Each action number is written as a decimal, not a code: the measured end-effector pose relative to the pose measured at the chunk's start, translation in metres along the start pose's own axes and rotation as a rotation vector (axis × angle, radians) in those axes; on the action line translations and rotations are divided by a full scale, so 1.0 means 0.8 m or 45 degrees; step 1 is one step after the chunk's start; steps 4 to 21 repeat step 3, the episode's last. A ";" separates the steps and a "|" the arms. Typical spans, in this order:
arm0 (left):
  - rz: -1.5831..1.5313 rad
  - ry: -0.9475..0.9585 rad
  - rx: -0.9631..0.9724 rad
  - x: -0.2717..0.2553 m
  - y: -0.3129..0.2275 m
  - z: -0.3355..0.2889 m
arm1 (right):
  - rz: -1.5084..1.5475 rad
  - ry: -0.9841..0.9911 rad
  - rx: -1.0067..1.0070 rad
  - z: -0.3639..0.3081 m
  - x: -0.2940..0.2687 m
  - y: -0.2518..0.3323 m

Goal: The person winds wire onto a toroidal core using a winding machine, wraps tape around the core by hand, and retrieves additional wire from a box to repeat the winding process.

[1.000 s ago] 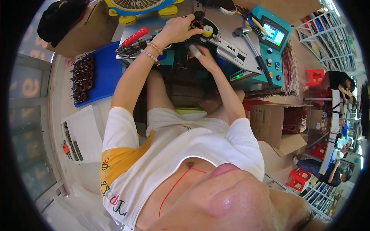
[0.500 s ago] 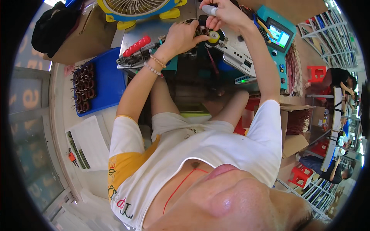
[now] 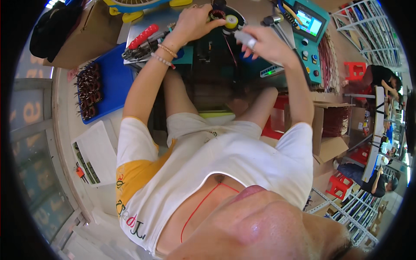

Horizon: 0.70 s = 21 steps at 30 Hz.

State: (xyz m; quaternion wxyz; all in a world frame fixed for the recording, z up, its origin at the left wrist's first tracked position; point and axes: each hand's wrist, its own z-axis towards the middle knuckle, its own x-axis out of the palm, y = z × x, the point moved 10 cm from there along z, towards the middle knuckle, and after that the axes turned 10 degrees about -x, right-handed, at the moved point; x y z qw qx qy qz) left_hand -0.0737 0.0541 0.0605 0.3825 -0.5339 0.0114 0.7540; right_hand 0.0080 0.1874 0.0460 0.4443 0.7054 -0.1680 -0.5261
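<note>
At the top of the head view, my left hand (image 3: 196, 22) is closed on a dark, copper-wound ring coil (image 3: 217, 15), its thumb along the near side. Beside the coil is a yellow-rimmed wheel (image 3: 231, 21) on a black machine part. My right hand (image 3: 268, 45) is apart from the coil, to the right and nearer me. Its fingers are bent together and slightly blurred. A grey-white finger cover (image 3: 246, 39) wraps one of them. Whatever it pinches, perhaps a thin wire, is too small to make out. Below the wheel runs a thin pinkish strand (image 3: 231, 48).
On the left, a blue tray (image 3: 113, 89) holds several wound coils (image 3: 89, 91). A red-handled clamp (image 3: 144, 37) stands by my left forearm. At the right are a teal control box (image 3: 313, 65) with a lit screen, pliers (image 3: 291, 14) and a hammer (image 3: 274, 20). Co-workers sit farther right.
My right hand has moved away from the coil, down and toward me. My left hand stays at the coil. The whole view has shifted slightly, with the fan now mostly out of the picture.
</note>
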 end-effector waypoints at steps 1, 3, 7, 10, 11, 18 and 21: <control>-0.019 0.018 0.007 0.000 -0.003 -0.002 | 0.088 0.013 0.091 -0.018 0.023 -0.023; -0.517 -0.021 0.050 -0.014 0.009 0.007 | -0.109 0.072 0.043 -0.036 0.052 -0.053; -0.517 -0.021 0.050 -0.014 0.009 0.007 | -0.109 0.072 0.043 -0.036 0.052 -0.053; -0.517 -0.021 0.050 -0.014 0.009 0.007 | -0.109 0.072 0.043 -0.036 0.052 -0.053; -0.517 -0.021 0.050 -0.014 0.009 0.007 | -0.109 0.072 0.043 -0.036 0.052 -0.053; -0.517 -0.021 0.050 -0.014 0.009 0.007 | -0.109 0.072 0.043 -0.036 0.052 -0.053; -0.517 -0.021 0.050 -0.014 0.009 0.007 | -0.109 0.072 0.043 -0.036 0.052 -0.053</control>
